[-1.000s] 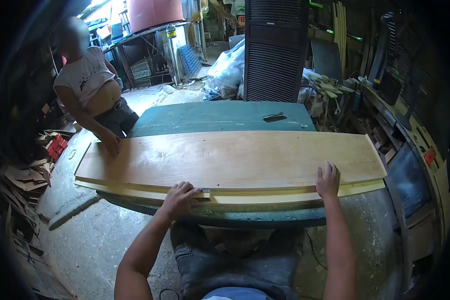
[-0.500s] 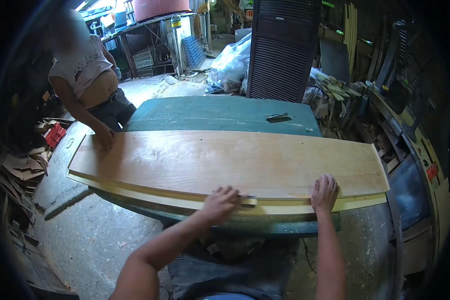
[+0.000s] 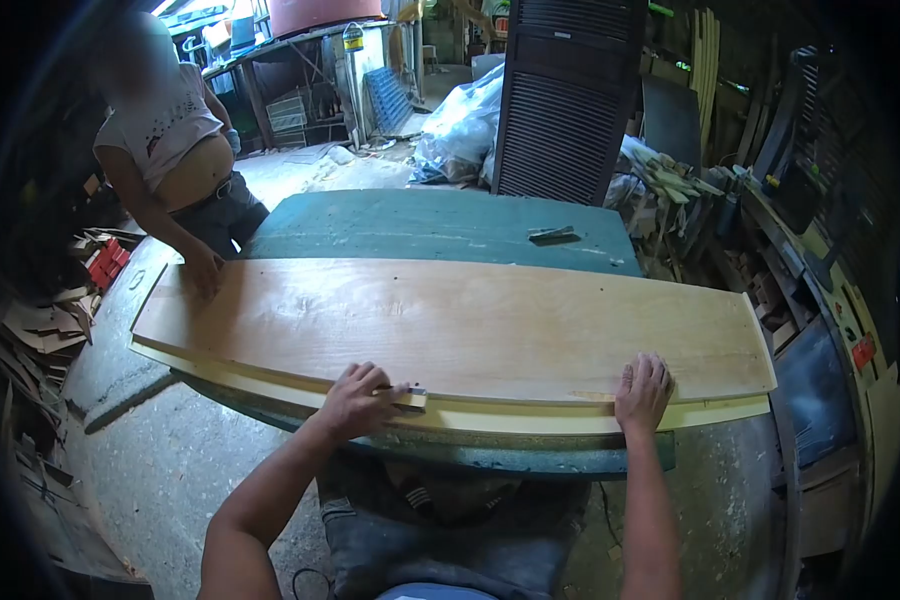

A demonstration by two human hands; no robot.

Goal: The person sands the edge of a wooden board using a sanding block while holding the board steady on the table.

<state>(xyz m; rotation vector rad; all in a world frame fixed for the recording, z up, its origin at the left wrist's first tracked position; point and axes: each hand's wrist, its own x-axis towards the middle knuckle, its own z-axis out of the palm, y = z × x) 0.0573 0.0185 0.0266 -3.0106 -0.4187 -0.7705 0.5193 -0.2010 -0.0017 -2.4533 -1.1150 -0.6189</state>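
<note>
A long, pale wooden panel [image 3: 450, 330] lies flat, with yellowish strips [image 3: 530, 418] showing under its near edge. My left hand [image 3: 357, 400] is closed around a small wooden block [image 3: 411, 400], held against the panel's near edge left of centre. Part of the block is hidden by my fingers. Farther right, my right hand [image 3: 645, 392] lies on the same edge, its fingers stretched over the panel's top and nothing in its grasp. Both hands are on the side closest to me.
Under the panel stands a green worktable [image 3: 420, 222] with a small dark metal piece [image 3: 553, 235] on it. A co-worker's hand [image 3: 203, 272] rests on the panel's far left end. Behind are a dark louvered door [image 3: 570, 110] and plastic sheeting [image 3: 460, 135]. Shelving [image 3: 810, 290] lines the right.
My left hand has slid left along the panel's near edge, carrying the block. My right hand stays at nearly the same place on the panel. The co-worker's hand remains on the left end.
</note>
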